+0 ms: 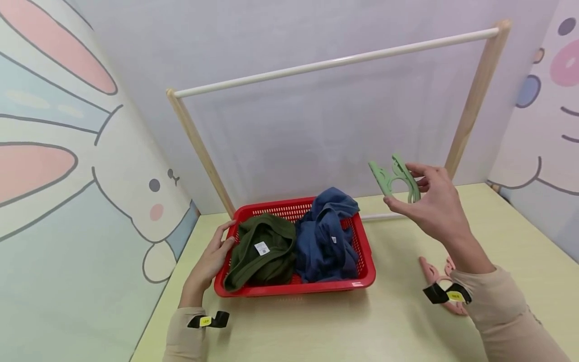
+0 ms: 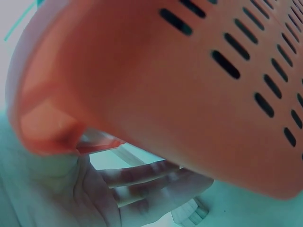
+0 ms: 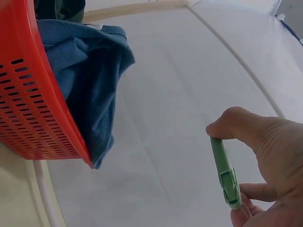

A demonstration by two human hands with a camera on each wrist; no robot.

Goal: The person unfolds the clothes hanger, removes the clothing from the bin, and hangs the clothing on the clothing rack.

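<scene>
a right hand (image 1: 436, 203) pinches a green folding hanger (image 1: 404, 171) between thumb and fingers, holding it up above a pale bench (image 1: 316, 327), to the right of a red plastic basket (image 1: 298, 289) and apart from it. the hanger extends from the fingertips toward the basket side, its two arms spread in a v around a rounded opening. a left hand (image 1: 212, 259) holds the basket's left rim, thumb over the edge, with other fingers stretched along the outside of the wall in the left wrist view.

inside the basket, between the two hands, an olive-green garment (image 1: 280, 251) with a white label lies bunched on the side near the left hand; a blue garment (image 1: 323, 246) lies crumpled beside it, nearer the right hand, rising above the back rim. a pink folding hanger (image 1: 430, 271) rests on the bench below the right forearm, partly hidden by a black wrist strap (image 1: 436, 294). behind the basket stands a wooden rack (image 1: 475, 100) with a white rod (image 1: 336, 61) across its top. a cartoon rabbit (image 1: 135, 186) decorates the left wall.
</scene>
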